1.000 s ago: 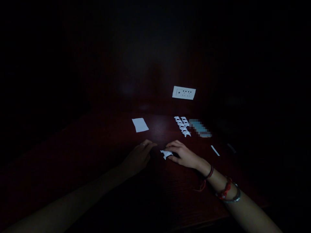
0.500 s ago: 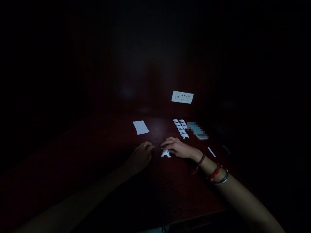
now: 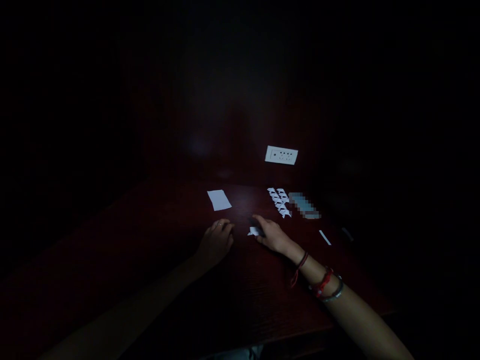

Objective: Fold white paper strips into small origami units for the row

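A small folded white paper figure (image 3: 254, 231) is at the fingers of my right hand (image 3: 275, 236), low over the dark red table. The thumb is on its near side and the other fingers curve around its far side; part of the figure is hidden by them. My left hand (image 3: 217, 241), with a ring on one finger, rests on the table to the left. Its fingers are loosely bent, with a gap to the thumb, and nothing shows in them.
Behind my right hand, several folded paper figures (image 3: 279, 202) stand in two rows beside a blurred-out phone (image 3: 304, 205). White paper sheets (image 3: 219, 200) lie beyond my left hand. A narrow paper strip (image 3: 325, 237) is at the right. A socket plate (image 3: 281, 155) is on the wall.
My right hand has shifted slightly and turned; the paper figure, earlier showing its splayed points toward me, now shows a different, smaller outline. My left hand has drawn slightly left.
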{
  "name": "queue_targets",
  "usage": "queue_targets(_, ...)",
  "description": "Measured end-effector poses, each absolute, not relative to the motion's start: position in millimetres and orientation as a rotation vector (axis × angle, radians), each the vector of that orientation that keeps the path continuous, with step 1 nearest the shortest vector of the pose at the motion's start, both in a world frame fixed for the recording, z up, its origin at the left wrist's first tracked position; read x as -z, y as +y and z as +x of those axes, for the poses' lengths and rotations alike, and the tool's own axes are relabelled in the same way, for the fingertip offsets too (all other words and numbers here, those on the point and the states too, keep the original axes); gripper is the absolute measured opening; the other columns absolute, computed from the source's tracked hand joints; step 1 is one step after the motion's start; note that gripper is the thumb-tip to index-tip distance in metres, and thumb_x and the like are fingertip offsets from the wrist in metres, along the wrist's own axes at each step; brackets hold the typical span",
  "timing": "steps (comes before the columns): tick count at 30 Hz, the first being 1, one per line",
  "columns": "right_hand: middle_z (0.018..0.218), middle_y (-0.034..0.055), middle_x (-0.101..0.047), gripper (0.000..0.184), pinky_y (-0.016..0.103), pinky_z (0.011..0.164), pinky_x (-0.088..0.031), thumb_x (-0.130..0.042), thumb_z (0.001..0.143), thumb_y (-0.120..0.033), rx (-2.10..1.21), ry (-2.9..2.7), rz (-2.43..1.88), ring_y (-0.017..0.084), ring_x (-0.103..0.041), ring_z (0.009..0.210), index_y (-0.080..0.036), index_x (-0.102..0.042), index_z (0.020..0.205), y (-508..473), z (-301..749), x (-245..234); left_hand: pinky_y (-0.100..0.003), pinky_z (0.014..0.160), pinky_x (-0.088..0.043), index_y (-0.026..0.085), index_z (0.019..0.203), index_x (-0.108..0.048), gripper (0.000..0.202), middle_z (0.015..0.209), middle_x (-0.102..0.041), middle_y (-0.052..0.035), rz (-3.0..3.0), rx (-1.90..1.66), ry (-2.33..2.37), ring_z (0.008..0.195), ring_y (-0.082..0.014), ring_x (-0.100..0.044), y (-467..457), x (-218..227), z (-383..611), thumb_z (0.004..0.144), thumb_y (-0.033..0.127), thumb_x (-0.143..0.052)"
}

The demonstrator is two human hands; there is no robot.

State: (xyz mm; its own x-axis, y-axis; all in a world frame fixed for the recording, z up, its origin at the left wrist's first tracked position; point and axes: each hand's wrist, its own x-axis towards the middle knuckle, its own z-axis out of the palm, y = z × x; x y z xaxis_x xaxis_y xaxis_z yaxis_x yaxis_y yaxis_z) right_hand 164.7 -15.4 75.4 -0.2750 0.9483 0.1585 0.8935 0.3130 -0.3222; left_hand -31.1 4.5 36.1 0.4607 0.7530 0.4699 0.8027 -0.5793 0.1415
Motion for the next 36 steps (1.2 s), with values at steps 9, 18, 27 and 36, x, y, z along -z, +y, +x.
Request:
queue_targets(9,0.102,0.0063,-0.055,0.071,0.033,0.083,-0.037,-0.064,0.063,-0.023,-0.46,-2.304,-1.412,0.019,-0.051,0.095,-0.02,-0.031,0.126,-7.0,191.4,-73.6,-0.036,0.085,-0.035,0.015,0.109,-0.047,0.029,0.115,-0.043,-0.0096,-2.578,0.75,-1.319,0.107,-0.0234,-0.039,1.5,-35.8,-31.4,0.081,0.016,-0.039)
queue_targets(18,0.105,0.0048,-0.055,0.065,0.031,0.085,-0.035,-0.064,0.066,-0.023,-0.448,-2.541,-1.179,0.017,-0.048,0.097,-0.02,-0.035,0.125,-7.2,201.9,-96.7,-0.034,0.085,-0.034,0.016,0.109,-0.046,0.027,0.111,-0.046,-0.0079,-2.645,0.708,-1.213,0.103,-0.0213,-0.042,4.0,-36.3,-25.6,0.083,0.019,-0.037)
queue_targets(27,0.1,0.005,-0.058,0.045,0.026,0.081,-0.038,-0.064,0.065,-0.023,-0.388,-2.634,-1.182,0.016,-0.052,0.091,-0.015,-0.051,0.108,0.0,201.8,-91.5,-0.032,0.082,-0.034,0.018,0.107,-0.047,0.026,0.103,-0.049,-0.0066,-2.737,0.629,-1.126,0.096,-0.0202,-0.045,11.3,-41.1,-24.6,0.084,0.022,-0.038)
queue_targets(36,0.093,0.0044,-0.06,0.029,0.026,0.076,-0.04,-0.062,0.068,-0.022,-0.155,-2.446,-1.448,0.016,-0.055,0.085,-0.016,-0.056,0.096,0.4,283.0,-107.2,-0.03,0.086,-0.034,0.019,0.109,-0.046,0.026,0.108,-0.048,-0.005,-2.827,0.64,-1.042,0.1,-0.0183,-0.045,49.0,-47.2,37.4,0.086,0.022,-0.036)
